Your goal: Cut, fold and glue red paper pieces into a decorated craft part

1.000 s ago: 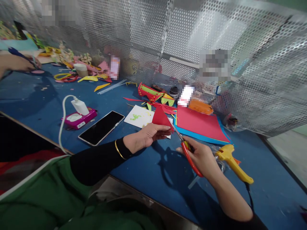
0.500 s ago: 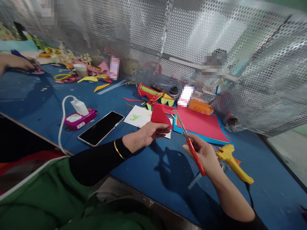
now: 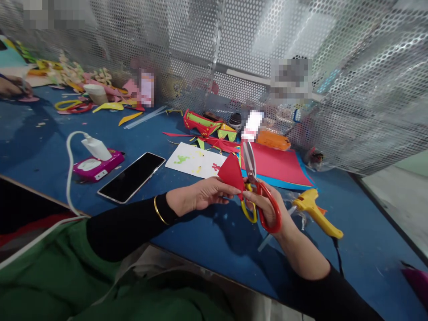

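A pointed piece of red paper (image 3: 232, 172) is pinched in my left hand (image 3: 203, 195), its tip upward. My right hand (image 3: 269, 206) holds scissors (image 3: 270, 209) with one red and one yellow handle, blades pointing up and away from me. The thumb and fingertip of that hand also touch the lower right corner of the red paper. The blades stand beside the paper, not around it. Behind the hands lies a white sheet (image 3: 180, 164) with green, yellow and red marks. A stack of red and blue sheets (image 3: 277, 165) is just beyond the scissors.
A yellow glue gun (image 3: 314, 208) lies right of my right hand. On the left are a dark phone (image 3: 132, 177) and a purple power socket (image 3: 100, 166) with a white charger. Red-green paper glasses (image 3: 202, 123) and scraps lie behind. A perforated screen (image 3: 187, 49) borders the table; another person's hand (image 3: 13, 87) is far left.
My right hand has come left to the red paper, touching its corner, and the scissors have turned so both handles show. The view has shifted slightly right.
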Motion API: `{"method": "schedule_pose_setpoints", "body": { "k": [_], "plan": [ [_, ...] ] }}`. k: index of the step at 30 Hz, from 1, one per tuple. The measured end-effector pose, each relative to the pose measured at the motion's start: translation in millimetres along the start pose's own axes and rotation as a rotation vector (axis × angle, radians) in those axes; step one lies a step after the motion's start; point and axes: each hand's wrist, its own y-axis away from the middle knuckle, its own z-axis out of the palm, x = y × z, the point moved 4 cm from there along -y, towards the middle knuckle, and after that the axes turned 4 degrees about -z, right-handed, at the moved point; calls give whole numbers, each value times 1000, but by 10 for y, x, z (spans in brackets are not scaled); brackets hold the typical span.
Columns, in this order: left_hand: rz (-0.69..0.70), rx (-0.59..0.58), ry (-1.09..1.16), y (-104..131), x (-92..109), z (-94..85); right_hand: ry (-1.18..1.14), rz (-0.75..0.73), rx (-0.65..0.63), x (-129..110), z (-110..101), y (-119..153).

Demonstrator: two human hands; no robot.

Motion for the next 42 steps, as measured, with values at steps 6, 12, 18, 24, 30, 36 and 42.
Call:
{"method": "schedule_pose_setpoints", "body": {
  "k": [6,12,18,24,30,36,42],
  "plan": [
    [4,-13,-27,-14,20,-9,-29,-41,55,-20,-63,-20],
    [9,-10,-39,1,32,6,-34,-47,104,-27,-88,-17],
    [87,96,48,-7,59,-18,-100,-69,206,4,-126,-8],
    [118,154,124,0,34,22,29,-27,147,6,-17,8],
    [71,123,91,17,-15,53,81,-9,136,36,16,16],
    [114,72,75,11,121,-28,87,-2,78,-32,-51,14],
    [139,129,-88,38,213,-77,89,36,21,-49,-84,25]
  ]
}}
